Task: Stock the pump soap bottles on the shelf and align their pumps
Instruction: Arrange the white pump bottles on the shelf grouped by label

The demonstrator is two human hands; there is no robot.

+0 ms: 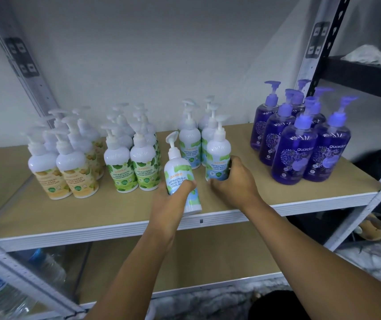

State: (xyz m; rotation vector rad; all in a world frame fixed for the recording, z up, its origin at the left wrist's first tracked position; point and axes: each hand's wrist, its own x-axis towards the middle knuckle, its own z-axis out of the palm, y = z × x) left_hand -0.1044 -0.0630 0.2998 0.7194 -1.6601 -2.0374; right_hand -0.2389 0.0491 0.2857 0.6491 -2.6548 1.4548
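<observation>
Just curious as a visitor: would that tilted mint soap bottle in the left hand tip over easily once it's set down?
Probably somewhat: the mint bottle looks tall and narrow with a pump on top. Its smooth rounded body would likely roll if laid flat. The left hand wraps it fully, suggesting it's manageable.

Black shelf unit (360,72) upper right, crumpled white cloth (369,57) on top. Clear water bottles (11,285) lower left, under steel upright. Brown plush toy (370,228) right edge, low. Grey wall (161,42) across top.
</observation>
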